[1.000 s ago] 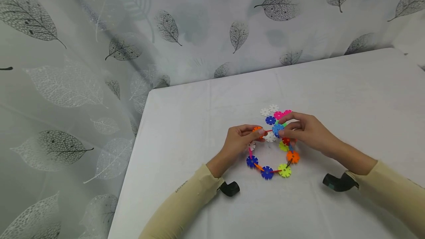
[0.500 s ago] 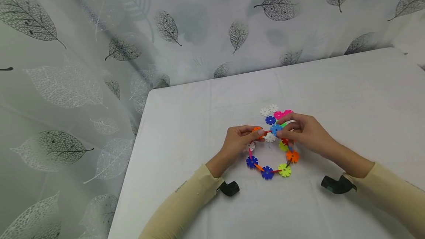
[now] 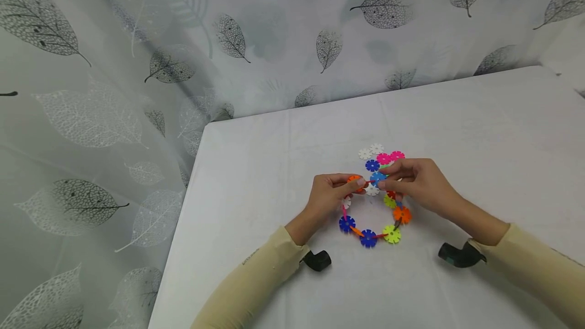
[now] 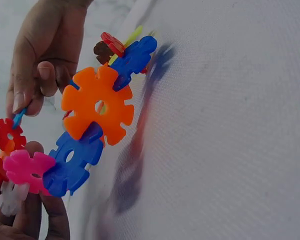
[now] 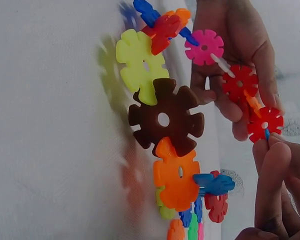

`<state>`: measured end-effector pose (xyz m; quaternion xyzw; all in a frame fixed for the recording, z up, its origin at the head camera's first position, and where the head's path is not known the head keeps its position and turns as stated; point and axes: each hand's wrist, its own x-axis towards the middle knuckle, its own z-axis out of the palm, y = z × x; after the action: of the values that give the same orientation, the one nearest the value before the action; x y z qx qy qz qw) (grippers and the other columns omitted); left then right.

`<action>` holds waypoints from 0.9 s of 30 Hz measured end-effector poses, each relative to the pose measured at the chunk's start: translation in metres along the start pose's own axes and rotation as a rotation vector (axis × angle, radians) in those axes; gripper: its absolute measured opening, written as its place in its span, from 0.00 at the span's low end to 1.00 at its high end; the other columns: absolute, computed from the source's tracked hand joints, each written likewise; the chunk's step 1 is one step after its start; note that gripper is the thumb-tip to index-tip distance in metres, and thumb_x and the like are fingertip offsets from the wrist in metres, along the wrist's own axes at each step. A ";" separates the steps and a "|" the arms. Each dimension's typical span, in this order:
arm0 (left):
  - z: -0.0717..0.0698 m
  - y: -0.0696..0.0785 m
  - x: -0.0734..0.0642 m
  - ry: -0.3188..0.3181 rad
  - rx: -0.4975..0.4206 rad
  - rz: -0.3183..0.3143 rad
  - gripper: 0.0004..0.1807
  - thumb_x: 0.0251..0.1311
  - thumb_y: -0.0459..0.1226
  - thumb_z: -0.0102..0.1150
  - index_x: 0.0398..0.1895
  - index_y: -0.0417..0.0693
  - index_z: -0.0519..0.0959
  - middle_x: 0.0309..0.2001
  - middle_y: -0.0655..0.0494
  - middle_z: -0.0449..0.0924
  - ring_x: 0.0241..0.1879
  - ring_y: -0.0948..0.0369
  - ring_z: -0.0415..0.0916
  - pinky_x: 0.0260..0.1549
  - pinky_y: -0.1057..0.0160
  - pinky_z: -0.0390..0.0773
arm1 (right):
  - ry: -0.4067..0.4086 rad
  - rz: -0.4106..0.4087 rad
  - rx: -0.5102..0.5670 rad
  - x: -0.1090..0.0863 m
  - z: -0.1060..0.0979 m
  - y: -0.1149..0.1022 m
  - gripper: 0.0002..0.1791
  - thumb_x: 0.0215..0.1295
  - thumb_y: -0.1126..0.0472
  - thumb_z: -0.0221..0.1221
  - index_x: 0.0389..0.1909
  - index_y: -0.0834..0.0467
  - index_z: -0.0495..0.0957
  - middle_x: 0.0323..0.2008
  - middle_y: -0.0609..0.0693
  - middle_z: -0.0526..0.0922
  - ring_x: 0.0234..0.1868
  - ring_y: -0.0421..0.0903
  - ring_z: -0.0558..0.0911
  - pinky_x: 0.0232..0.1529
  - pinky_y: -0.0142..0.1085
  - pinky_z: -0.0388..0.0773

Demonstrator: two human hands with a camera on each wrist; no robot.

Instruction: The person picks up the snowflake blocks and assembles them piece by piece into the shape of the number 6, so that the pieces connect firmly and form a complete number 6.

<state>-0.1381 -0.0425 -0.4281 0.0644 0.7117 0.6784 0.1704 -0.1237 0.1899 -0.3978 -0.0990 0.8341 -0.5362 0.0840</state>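
Observation:
A chain of notched plastic snowflake discs hangs in a curve between the two hands, with dark blue (image 3: 368,238), yellow (image 3: 391,234) and orange (image 3: 402,215) discs in its lower part. My left hand (image 3: 332,193) holds its left end, thumb and fingers around an orange disc (image 3: 354,182). Beside that, a red disc (image 5: 265,124) juts toward the right hand. Between thumb and fingertip, my right hand (image 3: 422,183) pinches a light blue disc (image 3: 377,178), whose edge meets the red disc; how deep the slots engage cannot be seen. Fingers hide part of both discs.
Loose discs lie just behind the hands: white (image 3: 365,154), pink (image 3: 384,159) and dark blue (image 3: 372,165). A white cloth covers the table (image 3: 256,166). A leaf-print curtain (image 3: 274,29) hangs behind it. Dark wrist cameras (image 3: 461,255) stick out below the sleeves.
My right hand has shifted slightly left and nearer with the light blue disc, closer to the red one. More of the pink discs shows behind it. The left hand has hardly moved.

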 end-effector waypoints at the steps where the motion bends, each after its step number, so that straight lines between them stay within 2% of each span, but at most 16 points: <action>1: 0.000 0.000 0.000 -0.006 0.004 0.002 0.14 0.63 0.43 0.69 0.47 0.45 0.89 0.35 0.54 0.89 0.40 0.60 0.85 0.33 0.68 0.78 | 0.001 -0.005 -0.011 0.000 0.000 0.000 0.21 0.62 0.59 0.71 0.51 0.66 0.83 0.37 0.55 0.87 0.27 0.51 0.86 0.31 0.34 0.83; 6: 0.000 -0.001 0.001 -0.048 -0.002 -0.017 0.15 0.68 0.42 0.65 0.53 0.48 0.87 0.41 0.55 0.88 0.41 0.56 0.86 0.38 0.66 0.80 | 0.003 -0.026 -0.081 0.001 0.000 0.002 0.21 0.65 0.56 0.69 0.54 0.62 0.84 0.39 0.54 0.87 0.31 0.47 0.86 0.34 0.32 0.82; 10: 0.000 -0.001 0.000 -0.075 0.029 -0.011 0.16 0.69 0.44 0.64 0.56 0.52 0.86 0.43 0.48 0.87 0.39 0.53 0.85 0.40 0.62 0.83 | 0.005 -0.023 -0.115 0.003 -0.001 0.003 0.20 0.70 0.53 0.65 0.55 0.61 0.84 0.42 0.55 0.87 0.33 0.47 0.84 0.34 0.33 0.82; 12: -0.001 -0.001 -0.001 -0.077 0.059 0.003 0.16 0.69 0.44 0.63 0.57 0.53 0.85 0.44 0.46 0.87 0.39 0.51 0.84 0.40 0.61 0.83 | 0.016 -0.013 -0.125 0.004 -0.002 0.003 0.21 0.71 0.51 0.63 0.57 0.61 0.83 0.40 0.57 0.86 0.33 0.48 0.83 0.32 0.35 0.81; 18: -0.003 0.001 -0.002 -0.062 0.188 0.056 0.18 0.72 0.45 0.59 0.62 0.57 0.82 0.43 0.48 0.85 0.38 0.53 0.82 0.33 0.65 0.79 | 0.110 -0.015 -0.171 0.008 -0.009 0.005 0.22 0.75 0.50 0.58 0.62 0.59 0.79 0.47 0.59 0.83 0.37 0.54 0.82 0.25 0.36 0.77; 22: -0.005 0.003 -0.003 -0.049 0.282 0.084 0.20 0.73 0.46 0.57 0.65 0.57 0.80 0.43 0.49 0.83 0.37 0.54 0.81 0.29 0.67 0.75 | 0.171 -0.033 -0.214 0.011 -0.015 0.011 0.24 0.75 0.52 0.58 0.67 0.58 0.75 0.52 0.61 0.80 0.40 0.56 0.82 0.28 0.33 0.79; 27: -0.008 0.001 -0.003 -0.025 0.310 0.090 0.19 0.73 0.46 0.57 0.64 0.62 0.81 0.42 0.49 0.83 0.36 0.55 0.81 0.26 0.67 0.72 | 0.202 -0.008 -0.244 0.015 -0.023 0.020 0.29 0.76 0.54 0.57 0.73 0.58 0.67 0.52 0.62 0.78 0.42 0.57 0.81 0.30 0.29 0.77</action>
<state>-0.1382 -0.0508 -0.4261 0.1304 0.8022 0.5664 0.1368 -0.1453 0.2139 -0.4073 -0.0575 0.8968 -0.4384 -0.0149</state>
